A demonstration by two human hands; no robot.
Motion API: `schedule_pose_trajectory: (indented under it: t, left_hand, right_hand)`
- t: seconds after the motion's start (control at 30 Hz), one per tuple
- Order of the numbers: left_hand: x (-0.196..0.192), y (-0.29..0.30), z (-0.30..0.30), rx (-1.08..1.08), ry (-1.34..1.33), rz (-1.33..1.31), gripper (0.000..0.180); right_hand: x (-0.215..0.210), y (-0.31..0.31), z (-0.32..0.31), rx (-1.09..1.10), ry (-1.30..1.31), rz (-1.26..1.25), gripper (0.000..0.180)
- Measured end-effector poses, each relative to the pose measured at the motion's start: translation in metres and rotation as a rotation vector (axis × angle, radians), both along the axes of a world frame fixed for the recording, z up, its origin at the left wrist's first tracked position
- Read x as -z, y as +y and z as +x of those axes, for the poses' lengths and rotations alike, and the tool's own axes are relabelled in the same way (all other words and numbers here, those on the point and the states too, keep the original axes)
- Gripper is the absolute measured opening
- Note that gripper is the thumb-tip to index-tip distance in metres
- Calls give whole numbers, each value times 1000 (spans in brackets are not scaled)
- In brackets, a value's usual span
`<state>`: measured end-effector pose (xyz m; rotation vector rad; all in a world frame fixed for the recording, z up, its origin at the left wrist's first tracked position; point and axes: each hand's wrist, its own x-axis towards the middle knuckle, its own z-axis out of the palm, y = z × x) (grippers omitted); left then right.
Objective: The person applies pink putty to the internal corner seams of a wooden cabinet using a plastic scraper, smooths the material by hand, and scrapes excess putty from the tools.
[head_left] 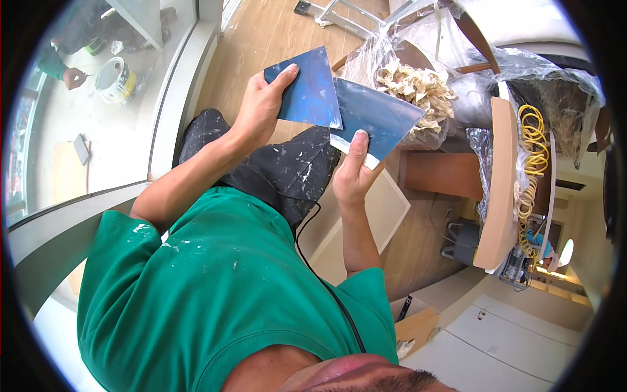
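Observation:
My left hand point(261, 104) grips a thin blue metal blade point(307, 88), thumb on its face. My right hand point(354, 171) holds a second blue blade point(375, 114) with a pale lower edge, thumb pressed on that edge. The two blades overlap slightly, the left one lying over the right one's corner. Both are held up above my dark, paint-spattered trousers point(287, 170). My green shirt point(215, 294) fills the lower part of the view.
A plastic-wrapped bundle of pale shavings point(418, 88) sits just beyond the blades. A coil of yellow cord point(532, 137) hangs on a wooden board point(503, 176) at right. Beyond the glass at left, another person's hand point(73, 78) is near a white bucket point(112, 80).

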<state>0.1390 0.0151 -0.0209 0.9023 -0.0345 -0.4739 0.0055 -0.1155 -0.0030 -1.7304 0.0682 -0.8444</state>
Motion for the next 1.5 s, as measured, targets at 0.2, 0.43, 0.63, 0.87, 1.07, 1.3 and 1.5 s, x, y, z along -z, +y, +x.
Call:
schedule_pose_trajectory:
  t: [0.2, 0.43, 0.63, 0.87, 1.07, 1.3, 1.5]
  left_hand:
    - [0, 0, -3, 11, -31, 38, 26]
    - [-9, 0, -8, 40, -90, 44, 28]
    - [-11, -4, -3, 16, -199, 82, 30]
    - [-26, -1, 0, 62, -333, 151, 36]
    - [-29, 3, 8, 160, -426, 364, 38]
    - [-48, 5, 3, 238, -482, 324, 43]
    - [-56, 8, 4, 294, -559, 370, 43]
  right_hand:
    - [-6, 2, 0, 48, 40, -10, 20]
    - [-21, -6, -4, -35, 175, -116, 21]
    - [-26, -6, -3, -54, 220, -203, 23]
    - [-34, -3, -12, -158, 418, -124, 24]
    - [-32, -6, -15, -222, 429, -233, 28]
    - [-29, -4, -22, -244, 542, -128, 31]
    - [-30, -8, -26, -318, 688, -54, 29]
